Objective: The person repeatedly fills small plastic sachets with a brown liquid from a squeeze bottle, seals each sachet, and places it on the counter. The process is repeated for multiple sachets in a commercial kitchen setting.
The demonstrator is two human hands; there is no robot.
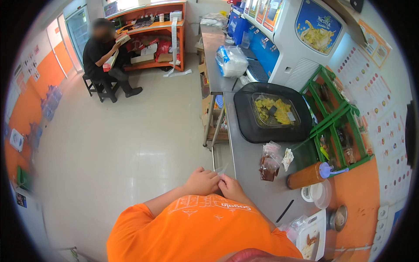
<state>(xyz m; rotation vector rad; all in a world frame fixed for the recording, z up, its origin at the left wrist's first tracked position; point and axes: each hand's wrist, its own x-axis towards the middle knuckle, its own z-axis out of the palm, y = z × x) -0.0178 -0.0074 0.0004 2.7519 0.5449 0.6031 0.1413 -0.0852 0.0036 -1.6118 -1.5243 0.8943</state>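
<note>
In front of my orange shirt, my left hand (203, 181) and my right hand (231, 188) meet at the edge of a steel table (244, 183). A small transparent plastic bag (222, 169) sticks up between them, pinched by the fingers of both hands; its lower part is hidden. Right of my hands, several small bags of dark red-brown sauce (270, 167) lie in a pile. Beside the pile is a crumpled, stained tissue (287, 159). A squeeze bottle of orange-brown sauce (306, 177) with a lilac cap lies farther right.
A black tray (244, 122) holds a transparent container of yellow food (276, 111). Green crates (340, 131) line the wall near a drink dispenser (291, 49). A digital scale (307, 193), black stick (284, 211) and white cutting board (314, 232) are on the right. A person (101, 55) sits on a stool.
</note>
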